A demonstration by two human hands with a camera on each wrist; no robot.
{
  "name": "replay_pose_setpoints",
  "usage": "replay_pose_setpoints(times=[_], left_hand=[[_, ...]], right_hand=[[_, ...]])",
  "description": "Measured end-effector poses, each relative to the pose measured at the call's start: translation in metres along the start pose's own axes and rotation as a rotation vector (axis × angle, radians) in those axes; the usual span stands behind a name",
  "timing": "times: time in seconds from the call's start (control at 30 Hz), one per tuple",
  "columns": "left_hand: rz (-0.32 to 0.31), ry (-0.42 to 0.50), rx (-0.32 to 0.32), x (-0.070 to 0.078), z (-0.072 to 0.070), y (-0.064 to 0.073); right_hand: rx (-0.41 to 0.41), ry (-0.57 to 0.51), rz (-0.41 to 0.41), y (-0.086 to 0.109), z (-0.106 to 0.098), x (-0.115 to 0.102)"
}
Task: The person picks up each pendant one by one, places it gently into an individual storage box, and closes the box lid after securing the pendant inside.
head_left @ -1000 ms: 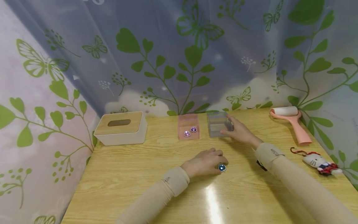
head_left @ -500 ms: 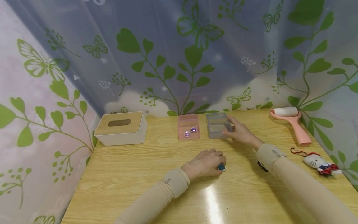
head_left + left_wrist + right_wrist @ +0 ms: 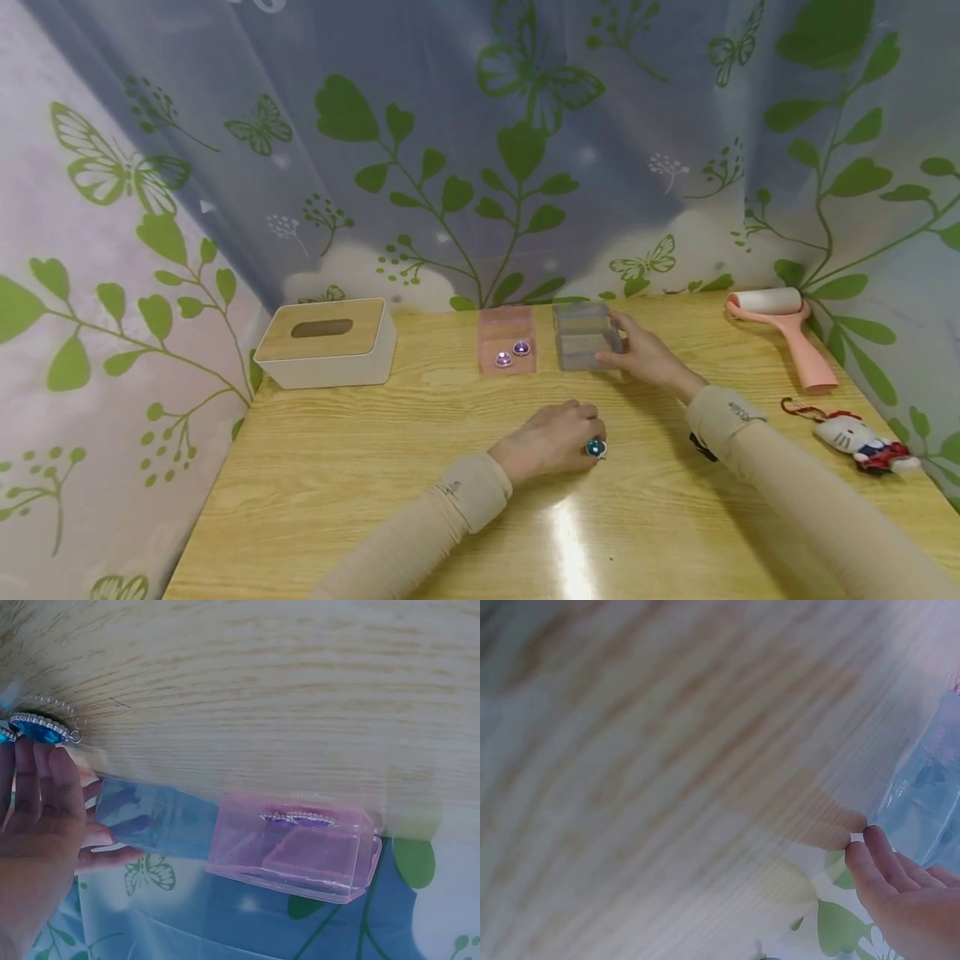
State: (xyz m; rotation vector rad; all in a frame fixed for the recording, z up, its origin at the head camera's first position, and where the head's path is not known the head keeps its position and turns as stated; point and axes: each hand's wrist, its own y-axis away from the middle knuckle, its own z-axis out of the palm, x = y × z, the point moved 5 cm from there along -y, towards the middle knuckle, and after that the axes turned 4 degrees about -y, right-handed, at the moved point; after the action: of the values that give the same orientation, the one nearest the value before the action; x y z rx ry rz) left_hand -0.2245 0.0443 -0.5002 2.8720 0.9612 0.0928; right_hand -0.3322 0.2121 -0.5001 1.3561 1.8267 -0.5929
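My left hand (image 3: 551,437) is low over the front middle of the table, holding a blue gem ornament (image 3: 596,448) at its fingertips. The left wrist view shows a rhinestone rim and small metal loop on the blue gem ornament (image 3: 41,727), and part of a second blue gem beside it. Farther back, my right hand (image 3: 648,358) grips the right end of a clear bluish-grey box (image 3: 588,354), thumb toward the front. In the right wrist view, its fingertips lie right at the box wall (image 3: 922,817). Left of this box stands a pink clear box (image 3: 506,321) containing two purple gem ornaments (image 3: 521,348).
A white tissue box (image 3: 326,346) with a wooden lid stands at the back left. Toward the right edge lie a pink-handled lint roller (image 3: 795,333) and a white cat doll keychain (image 3: 855,437). A patterned curtain (image 3: 450,150) hangs behind the wooden table (image 3: 337,483).
The clear box has shifted slightly left and straightened under my right hand. My left hand stays almost in place, the blue gem turning a little at its fingertips.
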Motion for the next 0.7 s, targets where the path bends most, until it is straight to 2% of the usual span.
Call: replay_pose_setpoints(times=[0.17,0.33,0.53,0.63,0.7], left_hand=[[0.0,0.024,0.017,-0.004,-0.002,-0.001],[-0.036,0.101,0.064,-0.017,-0.017,-0.001],[-0.149,0.302,0.12,-0.045,-0.043,-0.003],[-0.208,0.405,0.184,-0.062,-0.052,-0.005],[-0.25,0.435,0.239,-0.073,-0.056,-0.006]], right_hand=[[-0.005,-0.003,-0.005,0.0,-0.001,-0.001],[-0.037,-0.023,-0.007,-0.001,-0.003,-0.001],[-0.059,-0.03,0.004,-0.004,-0.006,0.0],[-0.06,-0.031,0.008,-0.005,-0.005,0.0],[-0.062,-0.038,0.009,-0.005,-0.005,0.0]])
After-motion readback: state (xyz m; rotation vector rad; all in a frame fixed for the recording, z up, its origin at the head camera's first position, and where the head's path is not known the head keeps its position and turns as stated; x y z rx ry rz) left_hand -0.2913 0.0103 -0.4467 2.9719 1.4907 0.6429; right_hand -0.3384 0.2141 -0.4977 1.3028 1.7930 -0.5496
